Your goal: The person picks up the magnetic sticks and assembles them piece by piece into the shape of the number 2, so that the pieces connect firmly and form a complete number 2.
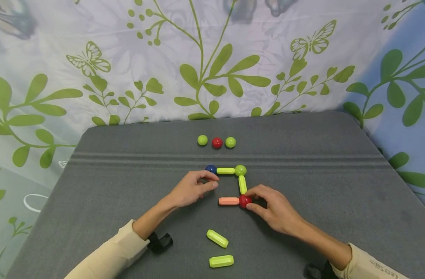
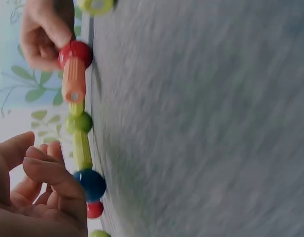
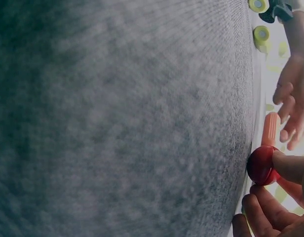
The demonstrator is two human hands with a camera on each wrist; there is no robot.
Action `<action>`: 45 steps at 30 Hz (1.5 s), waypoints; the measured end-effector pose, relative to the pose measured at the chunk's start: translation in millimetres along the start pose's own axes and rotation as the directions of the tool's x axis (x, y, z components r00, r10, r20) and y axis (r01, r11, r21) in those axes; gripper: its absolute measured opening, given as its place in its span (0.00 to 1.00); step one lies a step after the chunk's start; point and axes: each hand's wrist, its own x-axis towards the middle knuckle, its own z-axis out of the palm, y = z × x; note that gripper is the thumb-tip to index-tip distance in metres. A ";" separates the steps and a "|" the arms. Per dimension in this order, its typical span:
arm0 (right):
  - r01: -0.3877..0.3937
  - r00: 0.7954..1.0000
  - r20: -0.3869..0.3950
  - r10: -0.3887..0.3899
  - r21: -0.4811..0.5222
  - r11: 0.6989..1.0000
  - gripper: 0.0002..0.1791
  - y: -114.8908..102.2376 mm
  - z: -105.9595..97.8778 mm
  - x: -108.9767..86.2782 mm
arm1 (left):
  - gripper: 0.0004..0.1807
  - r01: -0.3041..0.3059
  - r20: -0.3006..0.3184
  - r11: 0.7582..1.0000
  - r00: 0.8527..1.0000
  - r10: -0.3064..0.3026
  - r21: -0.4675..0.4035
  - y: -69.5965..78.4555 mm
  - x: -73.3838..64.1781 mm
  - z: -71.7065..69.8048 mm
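A chain of balls and rods lies on the grey table. It runs from a blue ball (image 1: 210,169) along a yellow-green rod (image 1: 225,171) to a green ball (image 1: 241,170). From there another yellow-green rod (image 1: 242,185) leads down to a red ball (image 1: 245,201), and an orange rod (image 1: 228,201) points left from that ball. Thumb and fingers of my right hand (image 1: 277,211) pinch the red ball (image 3: 262,165). My left hand (image 1: 191,188) hovers beside the blue ball (image 2: 90,183) with relaxed fingers, thumb and fingertips apart and nothing between them.
Two loose yellow-green rods, one slanted (image 1: 217,238) and one level (image 1: 221,261), lie at the near side. Farther back, a red ball (image 1: 217,143) sits between two green balls (image 1: 202,140). A patterned cloth (image 1: 170,58) hangs behind the table (image 1: 128,139).
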 end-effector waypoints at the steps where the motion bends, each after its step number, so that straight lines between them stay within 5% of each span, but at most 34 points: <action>1: -0.002 1.000 0.000 0.002 0.001 1.000 0.16 0.1 0.0 0.0 | 0.14 0.000 -0.019 1.000 1.000 0.000 -0.009 -0.3 2.3 -2.9; 6: -0.001 1.000 -0.002 0.001 0.009 1.000 0.16 1.1 0.0 0.4 | 0.15 -0.012 -0.139 0.999 0.990 0.006 -0.042 -4.1 19.8 -18.5; 15: -0.002 1.000 -0.011 0.002 0.022 1.000 0.16 2.6 0.4 -3.0 | 0.20 -0.075 -0.305 0.995 0.951 0.053 -0.061 -7.5 58.3 -39.6; 22: -0.004 1.000 -0.006 0.004 0.027 1.000 0.16 3.8 1.7 -3.6 | 0.23 -0.005 -0.404 1.000 0.915 0.014 0.022 -6.9 82.9 -43.4; 27: -0.009 1.000 -0.008 0.009 0.019 1.000 0.16 3.3 1.7 -3.4 | 0.30 0.108 -0.411 0.992 0.909 -0.070 0.072 -12.7 97.8 -46.4; 31: 0.000 1.000 -0.011 0.000 0.019 1.000 0.15 2.5 1.8 -2.3 | 0.32 0.162 -0.364 0.980 0.925 -0.112 0.112 -22.2 102.5 -49.3; 35: 0.010 1.000 -0.013 -0.009 0.020 1.000 0.15 1.7 1.6 -0.7 | 0.30 0.165 -0.331 0.979 0.936 -0.116 0.123 -30.1 103.1 -51.8; 45: 0.007 1.000 -0.006 -0.007 0.020 1.000 0.15 0.9 1.1 -0.3 | 0.25 0.157 -0.351 0.986 0.928 -0.126 0.062 -36.3 99.3 -54.1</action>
